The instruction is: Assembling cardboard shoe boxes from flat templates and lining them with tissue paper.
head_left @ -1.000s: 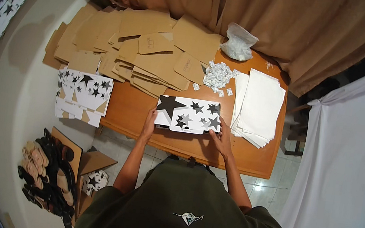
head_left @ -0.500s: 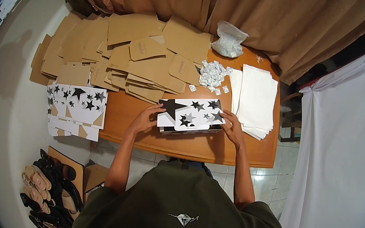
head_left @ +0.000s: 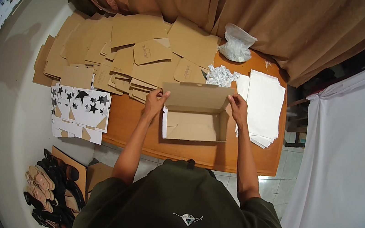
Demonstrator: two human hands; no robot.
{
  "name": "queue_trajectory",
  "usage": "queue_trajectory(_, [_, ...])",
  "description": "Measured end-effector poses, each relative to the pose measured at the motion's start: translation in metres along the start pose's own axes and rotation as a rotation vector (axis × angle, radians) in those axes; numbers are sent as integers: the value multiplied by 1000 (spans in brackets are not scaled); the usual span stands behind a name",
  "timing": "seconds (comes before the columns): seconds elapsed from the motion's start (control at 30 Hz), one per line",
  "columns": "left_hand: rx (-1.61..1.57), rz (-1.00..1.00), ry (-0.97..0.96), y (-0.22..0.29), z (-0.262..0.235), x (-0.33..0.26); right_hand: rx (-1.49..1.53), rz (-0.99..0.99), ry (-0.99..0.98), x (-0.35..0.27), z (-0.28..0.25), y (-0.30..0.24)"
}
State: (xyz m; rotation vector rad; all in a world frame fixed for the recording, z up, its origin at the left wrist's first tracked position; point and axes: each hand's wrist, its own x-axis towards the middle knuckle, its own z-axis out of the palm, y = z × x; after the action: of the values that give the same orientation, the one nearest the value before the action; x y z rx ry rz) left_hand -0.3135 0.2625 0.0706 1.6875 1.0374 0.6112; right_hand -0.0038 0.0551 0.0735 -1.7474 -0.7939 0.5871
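Observation:
An open cardboard box (head_left: pixel 194 126) stands at the table's front edge, its lid raised and its bare brown inside showing nothing in it. My left hand (head_left: pixel 155 102) pinches the left edge of the lid. On the other side, my right hand (head_left: pixel 237 108) grips the lid's right edge, thumb on the inner face. Just beyond the lid lies a heap of small white sachets (head_left: pixel 222 76), partly hidden by it. A stack of white paper sheets (head_left: pixel 264 108) rests to the right of my right hand.
Flattened brown cardboard pieces (head_left: pixel 135 68) cover the table's (head_left: pixel 134 130) back left. Star-printed box blanks (head_left: pixel 84 105) lie at its left edge. A clear plastic bag (head_left: pixel 236 43) sits at the back. Sandals and shoes (head_left: pixel 55 189) are piled on the floor, lower left.
The box's star-printed lid, closed before, now stands raised with the inside exposed. Both hands have lifted away from me with its edges. The whole view has shifted slightly.

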Motion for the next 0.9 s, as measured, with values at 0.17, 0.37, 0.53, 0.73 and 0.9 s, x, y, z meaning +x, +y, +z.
queue_trajectory(0.17, [213,-160,28,-13,12,26,-130,77,30,28,17,21])
queue_trajectory(0.37, [487,-288,54,-15,30,23,-336,126,19,29,29,47])
queue_trajectory(0.53, [116,-138,115,-40,13,-15,-119,158,54,-10,8,42])
queue_trajectory(0.73, [-262,-568,-253,-49,-11,-95,151,568,-168,-98,-23,32])
queue_trajectory(0.9, [-370,-350,-174,-54,1,-114,244,570,-199,-125,-14,40])
